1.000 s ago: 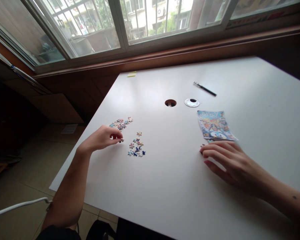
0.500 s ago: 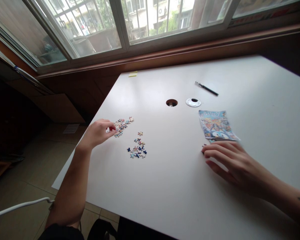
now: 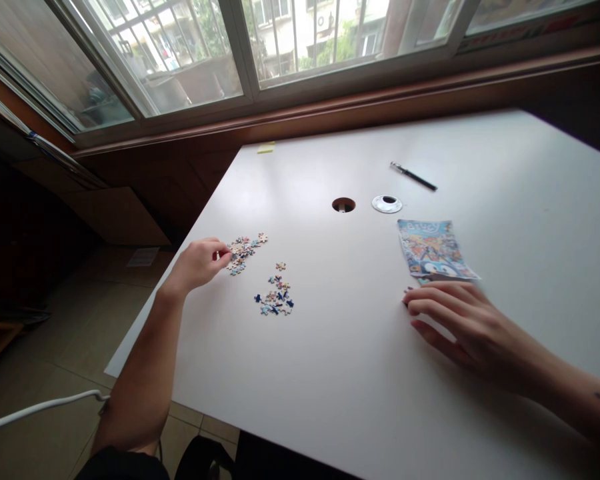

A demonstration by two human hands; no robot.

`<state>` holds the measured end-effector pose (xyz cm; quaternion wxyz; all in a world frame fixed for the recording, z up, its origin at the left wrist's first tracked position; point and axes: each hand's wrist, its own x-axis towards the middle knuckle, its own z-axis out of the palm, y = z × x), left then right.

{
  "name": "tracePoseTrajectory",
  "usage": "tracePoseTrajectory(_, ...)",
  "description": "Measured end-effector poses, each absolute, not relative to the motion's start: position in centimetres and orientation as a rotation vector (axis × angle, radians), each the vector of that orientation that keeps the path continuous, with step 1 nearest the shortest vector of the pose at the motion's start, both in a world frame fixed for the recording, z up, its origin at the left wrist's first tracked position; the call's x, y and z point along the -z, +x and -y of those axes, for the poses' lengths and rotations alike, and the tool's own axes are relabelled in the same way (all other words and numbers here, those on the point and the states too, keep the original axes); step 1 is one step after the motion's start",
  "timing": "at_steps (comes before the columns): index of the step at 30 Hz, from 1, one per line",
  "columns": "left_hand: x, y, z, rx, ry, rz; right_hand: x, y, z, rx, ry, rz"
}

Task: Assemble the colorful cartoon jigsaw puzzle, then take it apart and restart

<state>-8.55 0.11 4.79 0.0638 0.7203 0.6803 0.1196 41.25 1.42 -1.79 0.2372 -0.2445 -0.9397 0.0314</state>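
Observation:
At the left of the white table, my left hand (image 3: 196, 265) pinches thumb and forefinger together at the near-left edge of a loose pile of jigsaw puzzle pieces (image 3: 244, 249). A puzzle piece seems to be at the fingertips, mostly hidden. A second, smaller heap of puzzle pieces (image 3: 276, 303), several dark blue, lies nearer to me. My right hand (image 3: 455, 320) rests palm down on the right, fingers loosely stretched and apart. Its fingertips touch or cover a few small pieces (image 3: 409, 291), partly hidden. Just beyond them lies a colourful picture sheet (image 3: 433, 248) with cartoon figures.
A black pen (image 3: 414, 176) lies farther back. A round cable hole (image 3: 343, 205) is cut in the table (image 3: 330, 373), its silver cover (image 3: 386, 204) beside it. A yellow sticky note (image 3: 266, 147) is at the far edge, below the window.
My left thumb and forefinger have closed together and shifted very slightly left at the pile. My right hand and the sheet stay where they were.

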Motion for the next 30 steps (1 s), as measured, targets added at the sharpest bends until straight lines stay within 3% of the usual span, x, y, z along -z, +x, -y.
tracePoseTrajectory(11, -3.5, -6.8, -0.4, -0.544, 2.115, -1.828, 1.5, 41.0, -1.3, -0.069, -0.651, 2.579)
tracePoseTrajectory(15, -2.9, -2.1, 0.4, -0.676, 2.312, -1.399, 1.5, 41.0, -1.3, -0.067, -0.653, 2.576)
tracePoseTrajectory(22, -2.3, 5.1, 3.1, -0.556, 2.447, -0.669, 1.9, 41.1, -1.3, -0.091, -0.678, 2.575)
tracePoseTrajectory(30, -0.5, 6.3, 3.1, -0.467, 2.709, -0.789, 1.5, 40.7, -0.7, -0.116, -0.66, 2.57)
